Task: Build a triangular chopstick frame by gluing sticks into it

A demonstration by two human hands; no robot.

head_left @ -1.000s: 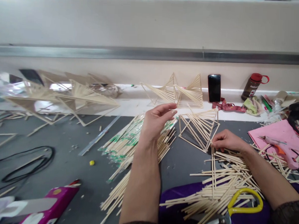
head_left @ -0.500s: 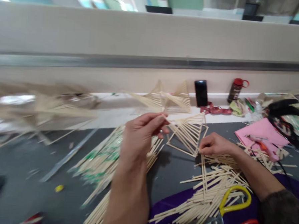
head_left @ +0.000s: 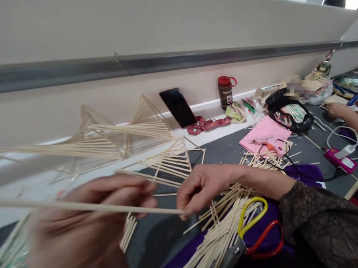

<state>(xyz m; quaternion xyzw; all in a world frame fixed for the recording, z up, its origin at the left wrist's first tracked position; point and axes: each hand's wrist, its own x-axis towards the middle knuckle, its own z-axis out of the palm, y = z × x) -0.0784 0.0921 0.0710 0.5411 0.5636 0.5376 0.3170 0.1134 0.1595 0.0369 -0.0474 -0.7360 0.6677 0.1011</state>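
Stick-handling was the step in hand, as far as it could be judged: a single thin wooden stick was stretched between both hands above the grey table, in front of the geometric stick model that stood by the wall ledge. The right hand pinched the stick's right end between thumb and fingertips, the other fingers curled in narrow. The left hand was close to the camera and badly blurred; its fingers seemed closed around the stick's middle, though exactly how they sat could not be told. The stick lay nearly level, its long axis running left to right across the view, one end at the right hand and the other out past the left edge of the picture. It did not touch the model. Bringing it against the model would, in my judgement, call for a steady two-handed hold and careful lining-up with the model's fanned rows. A pile of loose sticks lay under the right wrist, with yellow-and-red-handled scissors on top. Farther right were a pink glue gun on pink paper, a leaning phone and a red-lidded jar; another person's hand worked at the far right.
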